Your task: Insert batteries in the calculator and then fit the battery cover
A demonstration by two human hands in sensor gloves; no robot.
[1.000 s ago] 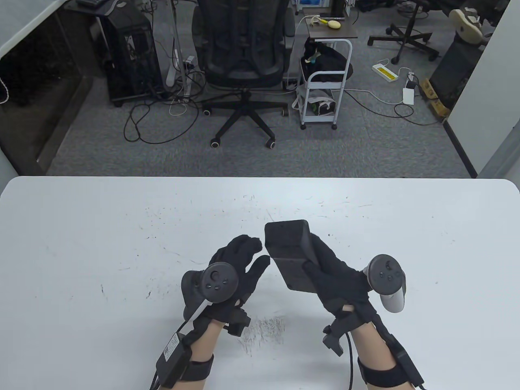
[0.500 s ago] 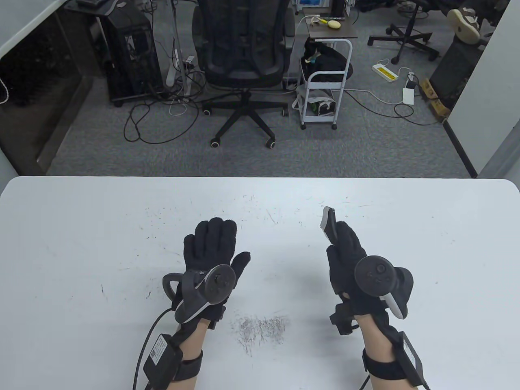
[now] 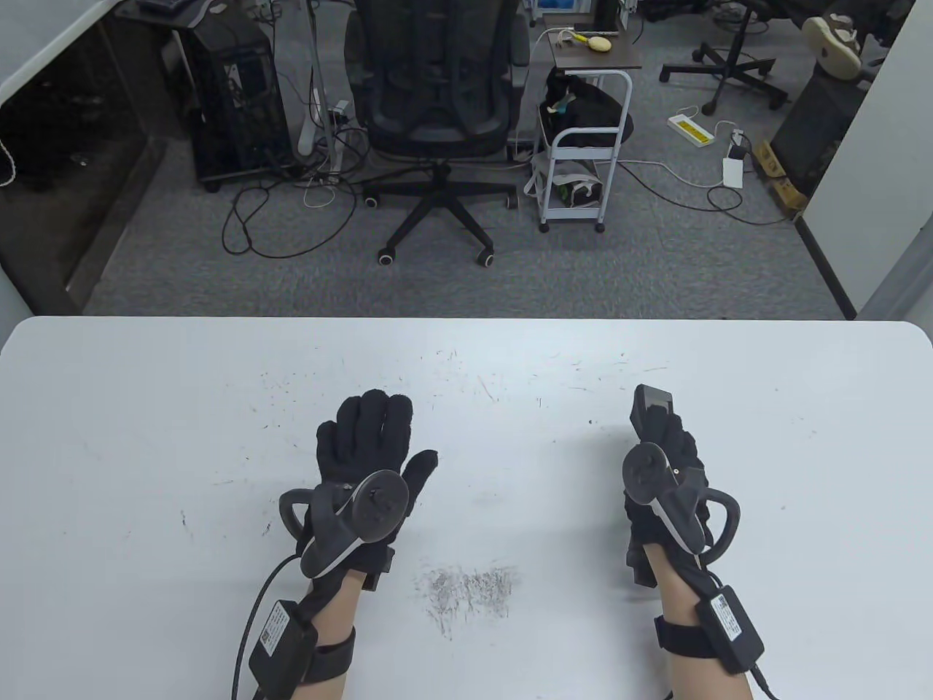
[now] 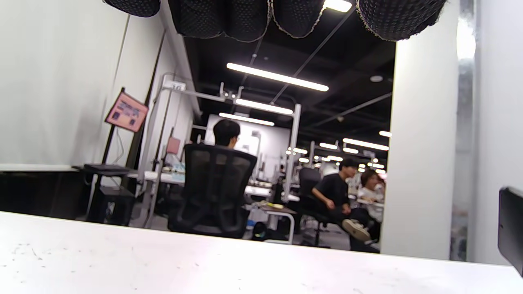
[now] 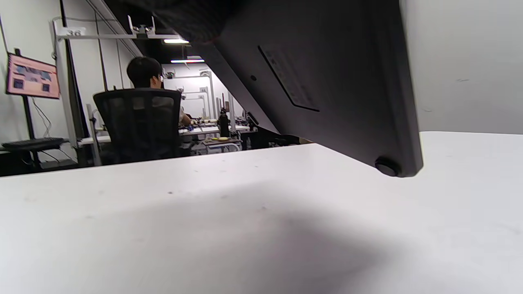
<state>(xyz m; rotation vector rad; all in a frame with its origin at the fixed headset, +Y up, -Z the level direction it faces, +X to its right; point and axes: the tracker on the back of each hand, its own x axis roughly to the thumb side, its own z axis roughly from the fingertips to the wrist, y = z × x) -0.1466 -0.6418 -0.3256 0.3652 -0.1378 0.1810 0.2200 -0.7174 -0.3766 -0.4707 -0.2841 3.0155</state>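
Observation:
My right hand (image 3: 667,467) holds the black calculator (image 3: 651,408) above the table's right middle; only its top end with a grey screen shows past my fingers. In the right wrist view the calculator's dark underside (image 5: 327,81) fills the upper frame, tilted, with a round foot at its low corner, just above the table. My left hand (image 3: 372,437) lies flat and empty on the table, fingers spread forward. Its fingertips (image 4: 396,16) hang in at the top of the left wrist view, where an edge of the calculator (image 4: 510,224) shows at far right. No batteries or loose cover are visible.
The white table (image 3: 182,408) carries scratches and a dark scuffed patch (image 3: 470,587) near its front middle. Beyond the far edge stand a black office chair (image 3: 437,109) and a white trolley (image 3: 583,146).
My right hand has turned the calculator over and carried it right, from back-up near the centre to face-up at the right. My left hand has drawn left and flattened onto the table.

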